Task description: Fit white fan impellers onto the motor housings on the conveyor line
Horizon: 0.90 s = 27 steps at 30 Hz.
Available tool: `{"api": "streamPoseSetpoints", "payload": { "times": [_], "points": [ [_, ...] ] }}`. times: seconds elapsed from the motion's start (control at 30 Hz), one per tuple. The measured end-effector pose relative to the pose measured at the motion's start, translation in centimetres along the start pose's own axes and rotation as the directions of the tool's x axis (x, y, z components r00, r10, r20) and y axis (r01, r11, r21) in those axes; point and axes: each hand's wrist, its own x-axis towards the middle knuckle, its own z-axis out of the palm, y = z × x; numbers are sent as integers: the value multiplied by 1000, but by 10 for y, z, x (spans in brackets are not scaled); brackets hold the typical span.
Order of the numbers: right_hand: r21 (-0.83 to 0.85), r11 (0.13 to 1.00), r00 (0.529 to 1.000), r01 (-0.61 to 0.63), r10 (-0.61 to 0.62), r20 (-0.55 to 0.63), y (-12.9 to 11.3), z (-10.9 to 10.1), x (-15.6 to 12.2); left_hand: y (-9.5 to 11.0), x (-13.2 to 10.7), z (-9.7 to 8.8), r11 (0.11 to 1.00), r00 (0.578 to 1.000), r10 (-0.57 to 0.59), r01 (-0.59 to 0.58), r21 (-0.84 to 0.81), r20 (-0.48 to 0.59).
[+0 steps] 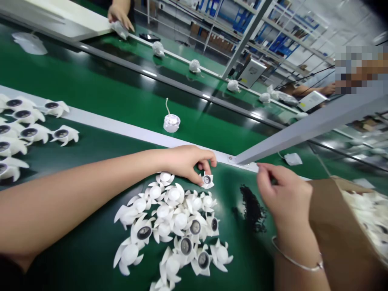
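Observation:
My left hand (189, 161) reaches over the far edge of a heap of small white fan impellers (178, 220). Its thumb and fingers close on one white fan impeller (207, 180), whose round hub opening faces up toward me. To the right, my right hand (285, 194) is pinched, thumb against forefinger; whatever it may hold is too small to make out. Just left of that hand lies a patch of tiny black pieces (253, 208) on the green table. Some heaped impellers show dark-ringed hub openings, others smooth white caps.
More impellers stand in rows (30, 129) at left. A cardboard box (330, 218) with white parts sits at right. Beyond a white rail (121, 128), a white round motor part (171, 123) lies on the green belt. A slanted metal post (291, 135) rises near my right hand. Co-workers' hands appear beyond.

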Motion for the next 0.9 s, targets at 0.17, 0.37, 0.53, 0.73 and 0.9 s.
{"api": "streamPoseSetpoints", "payload": {
  "times": [0.17, 0.37, 0.53, 0.73, 0.9],
  "points": [
    [-121, 798, 795, -591, 601, 80, 94, 28, 11, -1, 0, -1, 999, 999, -35, 35, -25, 8],
    [-194, 704, 728, -684, 677, -110, 114, 74, 38, 0, 0, 0, 997, 998, -69, 69, -30, 10],
    [-163, 524, 547, -836, 815, -189, 144, 88, 68, 3, 0, -2, 995, 996, -92, 92, -35, 12],
    [-49, 515, 517, -856, 847, -125, 171, 87, 76, 5, 0, -3, 995, 995, -93, 94, -28, 24],
    [142, 653, 622, -744, 755, -208, 152, 84, 54, 2, -1, -1, 997, 997, -79, 79, -23, -11]
  ]
}}
